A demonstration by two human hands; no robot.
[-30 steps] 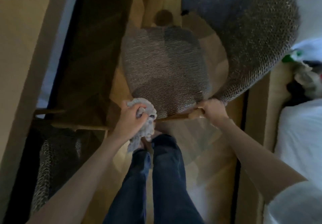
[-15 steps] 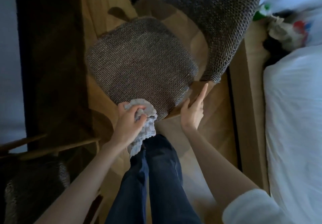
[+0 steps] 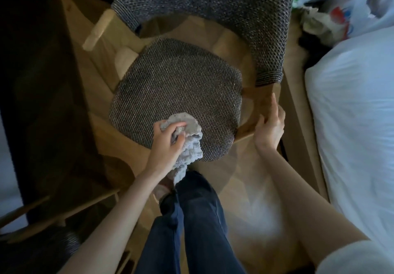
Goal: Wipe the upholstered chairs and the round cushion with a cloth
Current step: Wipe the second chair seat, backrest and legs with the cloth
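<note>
— Since half a second ago the cloth [image 3: 188, 143] went from the front edge up onto the seat [image 3: 174, 81], and the right grip [image 3: 269, 128] slid a little along the wooden frame [image 3: 263, 100]. How should the wiping go on?
— I think with long strokes from the near edge toward the backrest [image 3: 213, 2], each one overlapping the last. The weave looks coarse, so I would press flat and not scrub in circles.
— And the left grip [image 3: 168, 143]?
— Its fingers are curled and clamped on the bunched cloth, low on the seat. A tail of cloth hangs off the front. Better to spread it wider, I believe, so that more of it touches the fabric.
— The right one?
— It holds nothing. Its fingers are nearly straight and lie against the frame at the seat's right side, probably to steady the chair [image 3: 270, 39]. Both forearms reach forward and down, the left one over the seat's near edge
</note>
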